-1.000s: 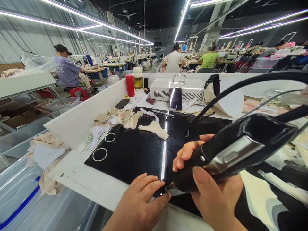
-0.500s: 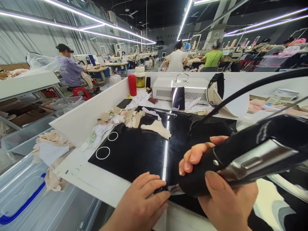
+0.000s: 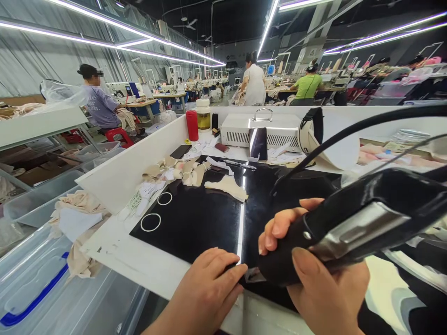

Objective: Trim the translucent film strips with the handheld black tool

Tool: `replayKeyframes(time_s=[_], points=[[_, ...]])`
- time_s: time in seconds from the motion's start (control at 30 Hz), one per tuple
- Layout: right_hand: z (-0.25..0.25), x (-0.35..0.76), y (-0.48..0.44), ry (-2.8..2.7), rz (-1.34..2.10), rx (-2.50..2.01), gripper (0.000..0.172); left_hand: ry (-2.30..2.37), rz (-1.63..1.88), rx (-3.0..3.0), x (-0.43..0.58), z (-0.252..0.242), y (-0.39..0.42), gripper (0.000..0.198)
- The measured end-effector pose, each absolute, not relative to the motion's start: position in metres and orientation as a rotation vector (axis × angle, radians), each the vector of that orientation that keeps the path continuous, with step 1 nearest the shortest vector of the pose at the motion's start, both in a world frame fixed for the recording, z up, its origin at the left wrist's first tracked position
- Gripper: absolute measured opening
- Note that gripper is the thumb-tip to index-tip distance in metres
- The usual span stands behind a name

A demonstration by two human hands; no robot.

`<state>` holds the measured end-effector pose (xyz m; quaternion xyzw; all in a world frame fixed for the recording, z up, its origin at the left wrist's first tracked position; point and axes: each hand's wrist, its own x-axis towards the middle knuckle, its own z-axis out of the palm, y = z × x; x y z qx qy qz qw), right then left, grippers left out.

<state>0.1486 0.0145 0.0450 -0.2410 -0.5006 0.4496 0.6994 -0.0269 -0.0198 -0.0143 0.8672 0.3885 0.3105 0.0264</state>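
My right hand (image 3: pixel 324 284) is wrapped around a black corded hand tool (image 3: pixel 352 223) with a metal lever along its side. The tool's rounded end points left, and a small shiny tip (image 3: pixel 254 275) shows below it, close to my left fingertips. My left hand (image 3: pixel 209 284) lies at the near edge of the black board (image 3: pixel 195 228), fingers bent and pressed together. Whatever is under or between those fingers is hidden. Farther back on the board rests a cream fabric piece (image 3: pixel 228 186). Two white rings (image 3: pixel 151 222) mark its left side.
Bundled beige fabric pieces (image 3: pixel 193 172) lie at the board's far left. Behind stand a white metal box (image 3: pixel 261 130), a phone (image 3: pixel 258 144), a red cup (image 3: pixel 192 125) and a jar (image 3: pixel 203 114). A black cable (image 3: pixel 335 142) arches over the right. Clear plastic bins (image 3: pixel 38 284) are at left.
The hand tool has shifted slightly left with my right hand. My left hand stays nearly in place. In the background, a person in white has risen and turned.
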Motion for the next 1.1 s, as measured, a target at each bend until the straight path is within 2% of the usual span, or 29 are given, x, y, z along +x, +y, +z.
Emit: replayKeyframes(time_s=[0.47,0.8,0.93,1.1], points=[[0.043,0.153,0.017,-1.135,0.982,-0.525,0.038,1.161,0.957,2.728,-0.030,-0.019,-0.020,0.022],[0.044,0.160,0.022,-1.090,0.911,-0.577,0.040,1.288,1.006,2.538,-0.012,-0.017,-0.014,0.020],[0.043,0.158,0.022,-1.096,0.930,-0.577,0.041,1.276,1.038,2.549,-0.007,-0.021,-0.013,0.013],[0.043,0.154,0.020,-1.079,0.945,-0.579,0.043,1.258,1.077,2.619,-0.010,-0.022,-0.016,0.017]])
